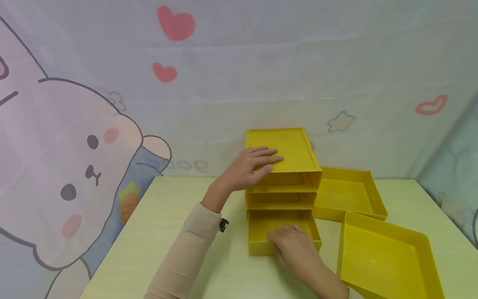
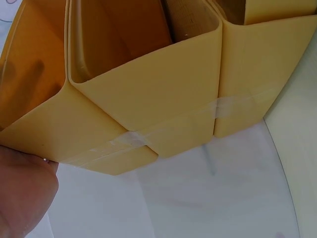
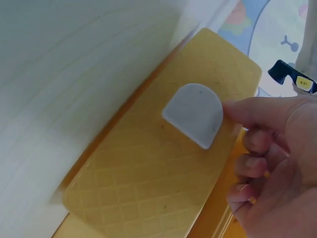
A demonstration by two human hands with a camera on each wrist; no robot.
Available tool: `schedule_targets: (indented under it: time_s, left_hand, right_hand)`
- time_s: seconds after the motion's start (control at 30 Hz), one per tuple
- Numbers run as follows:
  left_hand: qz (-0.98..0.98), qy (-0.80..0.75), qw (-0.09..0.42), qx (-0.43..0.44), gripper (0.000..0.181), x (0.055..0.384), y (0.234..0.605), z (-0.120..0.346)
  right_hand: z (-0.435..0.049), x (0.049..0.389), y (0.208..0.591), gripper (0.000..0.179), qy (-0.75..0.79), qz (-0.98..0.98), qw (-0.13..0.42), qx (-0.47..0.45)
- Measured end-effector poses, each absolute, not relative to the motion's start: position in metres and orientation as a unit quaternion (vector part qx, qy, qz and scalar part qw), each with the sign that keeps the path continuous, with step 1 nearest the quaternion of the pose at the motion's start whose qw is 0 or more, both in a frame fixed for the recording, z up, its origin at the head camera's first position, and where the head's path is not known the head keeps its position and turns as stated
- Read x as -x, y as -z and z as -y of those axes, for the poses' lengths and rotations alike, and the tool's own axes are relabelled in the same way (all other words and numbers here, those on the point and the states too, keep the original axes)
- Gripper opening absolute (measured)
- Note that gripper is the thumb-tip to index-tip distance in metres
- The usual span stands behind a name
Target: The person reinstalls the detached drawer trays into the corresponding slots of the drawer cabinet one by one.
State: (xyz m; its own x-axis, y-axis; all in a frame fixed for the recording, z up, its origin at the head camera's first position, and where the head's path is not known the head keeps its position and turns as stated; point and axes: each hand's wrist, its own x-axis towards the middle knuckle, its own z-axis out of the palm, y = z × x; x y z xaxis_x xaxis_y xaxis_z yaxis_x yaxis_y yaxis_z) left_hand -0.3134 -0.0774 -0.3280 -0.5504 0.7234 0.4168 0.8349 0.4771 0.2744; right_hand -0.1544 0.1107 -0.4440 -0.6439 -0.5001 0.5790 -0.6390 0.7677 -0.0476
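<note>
A yellow three-tier drawer unit (image 1: 295,149) stands on the table. My left hand (image 1: 251,167) lies on its top near the left edge, fingers extended. The upper two slots have no drawers in them. From the lowest slot a yellow drawer (image 1: 259,248) sticks partly out. My right hand (image 1: 298,254) grips that drawer's front wall, with fingers curled over the rim and the thumb outside. In the right wrist view the thumb touches the edge of a whitish rounded tab (image 3: 194,115) on the drawer front (image 3: 133,168). The inside of the drawer is partly hidden by my right hand.
Two loose yellow drawers lie right of the unit: one farther back (image 1: 343,195), the other nearer (image 1: 384,261), their edges close together. Clear tape (image 2: 131,139) runs across the unit's tiers. Behind the table (image 1: 168,216) hangs a printed cloth (image 1: 239,83).
</note>
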Motion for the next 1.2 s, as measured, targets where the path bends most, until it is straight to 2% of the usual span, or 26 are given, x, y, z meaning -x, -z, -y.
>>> schedule_targets:
  time_s: [0.27, 0.47, 0.67, 0.9, 1.03, 1.2]
  left_hand:
    - [0.853, 0.224, 0.119, 0.456, 0.042, 0.314, 0.329, 0.076]
    - [0.856, 0.224, 0.115, 0.452, 0.041, 0.313, 0.329, 0.077]
    - [0.855, 0.225, 0.112, 0.454, 0.042, 0.312, 0.328, 0.078]
    - [0.853, 0.236, 0.111, 0.452, 0.042, 0.312, 0.327, 0.076]
    - [0.855, 0.234, 0.11, 0.449, 0.042, 0.313, 0.328, 0.075]
    - [0.855, 0.233, 0.112, 0.45, 0.042, 0.314, 0.328, 0.072]
  right_hand:
    - [-0.105, 0.156, 0.445, 0.041, -0.14, 0.912, 0.281, -0.262]
    - [-0.101, 0.153, 0.445, 0.043, -0.151, 0.925, 0.259, -0.233]
    - [-0.099, 0.15, 0.445, 0.022, -0.136, 0.934, 0.241, -0.227]
    - [-0.103, 0.152, 0.445, 0.044, -0.122, 0.936, 0.229, -0.238]
    - [-0.104, 0.153, 0.445, 0.058, -0.158, 0.941, 0.188, -0.232]
    - [-0.109, 0.152, 0.444, 0.064, -0.197, 0.945, 0.127, -0.227]
